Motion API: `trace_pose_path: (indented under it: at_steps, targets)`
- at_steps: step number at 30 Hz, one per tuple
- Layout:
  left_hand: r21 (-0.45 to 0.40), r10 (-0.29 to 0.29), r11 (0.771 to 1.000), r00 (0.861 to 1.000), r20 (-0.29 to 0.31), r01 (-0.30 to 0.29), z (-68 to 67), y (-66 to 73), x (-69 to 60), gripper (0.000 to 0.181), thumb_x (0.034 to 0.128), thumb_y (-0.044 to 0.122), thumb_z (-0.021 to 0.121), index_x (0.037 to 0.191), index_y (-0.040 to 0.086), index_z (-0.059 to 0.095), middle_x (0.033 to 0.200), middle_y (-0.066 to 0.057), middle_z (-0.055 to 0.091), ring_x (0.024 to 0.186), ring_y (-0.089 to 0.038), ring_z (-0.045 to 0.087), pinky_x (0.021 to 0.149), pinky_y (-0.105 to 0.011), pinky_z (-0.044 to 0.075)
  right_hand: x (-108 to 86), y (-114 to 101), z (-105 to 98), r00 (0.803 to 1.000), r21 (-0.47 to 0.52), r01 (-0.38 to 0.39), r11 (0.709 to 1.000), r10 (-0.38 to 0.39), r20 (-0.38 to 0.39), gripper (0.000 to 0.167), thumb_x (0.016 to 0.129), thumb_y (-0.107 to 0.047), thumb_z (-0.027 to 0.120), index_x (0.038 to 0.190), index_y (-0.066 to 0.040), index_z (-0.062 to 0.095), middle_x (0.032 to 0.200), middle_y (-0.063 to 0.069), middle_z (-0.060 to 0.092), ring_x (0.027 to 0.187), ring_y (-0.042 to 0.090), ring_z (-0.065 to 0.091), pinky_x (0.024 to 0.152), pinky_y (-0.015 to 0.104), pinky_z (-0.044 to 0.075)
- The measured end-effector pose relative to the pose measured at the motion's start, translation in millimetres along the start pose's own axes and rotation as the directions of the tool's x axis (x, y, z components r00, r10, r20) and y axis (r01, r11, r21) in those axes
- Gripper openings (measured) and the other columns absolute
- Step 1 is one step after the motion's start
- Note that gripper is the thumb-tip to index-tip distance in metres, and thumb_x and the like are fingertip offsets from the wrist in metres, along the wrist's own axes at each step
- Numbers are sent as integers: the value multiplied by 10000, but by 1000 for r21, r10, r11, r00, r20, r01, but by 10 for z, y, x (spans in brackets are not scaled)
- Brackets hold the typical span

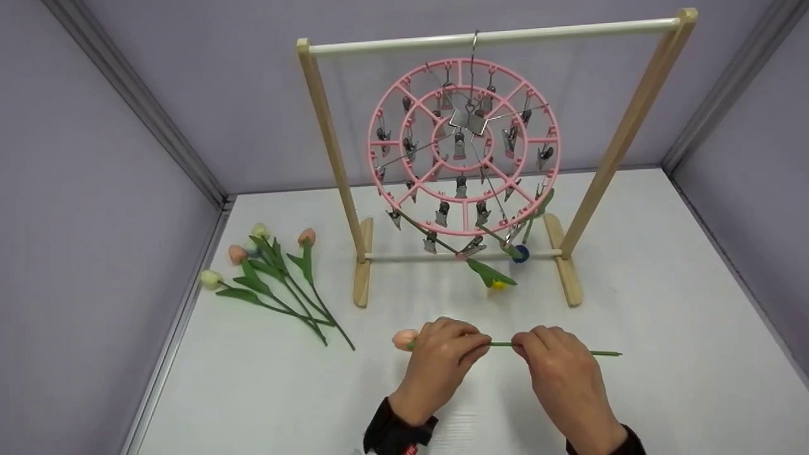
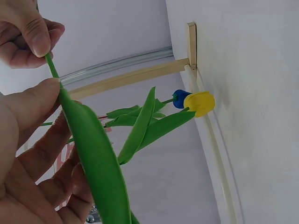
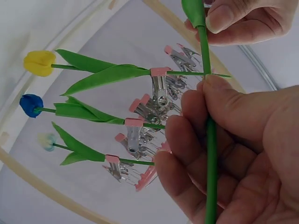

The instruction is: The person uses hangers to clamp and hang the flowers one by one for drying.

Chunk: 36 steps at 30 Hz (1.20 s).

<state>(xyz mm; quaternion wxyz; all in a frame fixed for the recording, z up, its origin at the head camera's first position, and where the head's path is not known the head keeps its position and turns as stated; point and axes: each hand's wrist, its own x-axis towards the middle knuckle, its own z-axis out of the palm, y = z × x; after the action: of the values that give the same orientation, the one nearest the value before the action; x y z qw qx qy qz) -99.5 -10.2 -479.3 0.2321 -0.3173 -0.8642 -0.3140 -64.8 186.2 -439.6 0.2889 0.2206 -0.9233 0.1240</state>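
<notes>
A white table [image 1: 670, 354] is carrying a wooden stand [image 1: 626, 133], from whose top bar a round pink rack [image 1: 464, 169] is hanging. Loose tulips [image 1: 265, 268] are lying left of the stand, their stems crossing. A peach tulip [image 1: 501, 344] is stretching sideways in front of the stand, its bloom showing past the left hand [image 1: 445, 357] and its stem end past the right hand [image 1: 562, 360]. Both hands are pinching its stem, the left beside the leaf, the right further along, with a short bare length showing between them. A yellow tulip [image 3: 39, 63], a blue tulip [image 3: 31, 106] and a pale tulip [image 3: 46, 141] are hanging from the rack, metal clips [image 3: 160, 86] gripping their stems.
</notes>
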Motion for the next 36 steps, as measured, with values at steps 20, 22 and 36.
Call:
trace_pose_path:
  at_steps: [20, 22, 36]
  targets:
    - [-309, -269, 922, 960, -75, 234, -294, 65, 34, 114, 903, 310, 740, 937, 202, 724, 893, 132, 674, 825, -61, 619, 770, -321, 459, -73, -258, 141, 958, 371, 104, 923, 7, -286, 302, 1022, -301, 580, 940, -72, 759, 930, 1, 671, 854, 169, 643, 807, 168, 500]
    - [-355, -293, 901, 953, -72, 250, -322, 100, 35, 134, 897, 332, 740, 931, 204, 720, 889, 135, 670, 824, -57, 613, 781, -336, 460, -100, -264, 185, 970, 425, 39, 905, 68, -234, 238, 991, -292, 634, 992, -89, 758, 970, -1, 668, 888, 169, 641, 844, 150, 477]
    - [-471, -353, 841, 930, -103, 267, -294, 175, 9, 135, 894, 366, 727, 887, 232, 709, 890, 142, 665, 906, -90, 583, 838, -349, 448, 31, -299, 367, 977, 595, -50, 802, 163, -137, 377, 739, 9, 853, 1054, -150, 721, 1008, -56, 669, 916, 129, 649, 824, 167, 491]
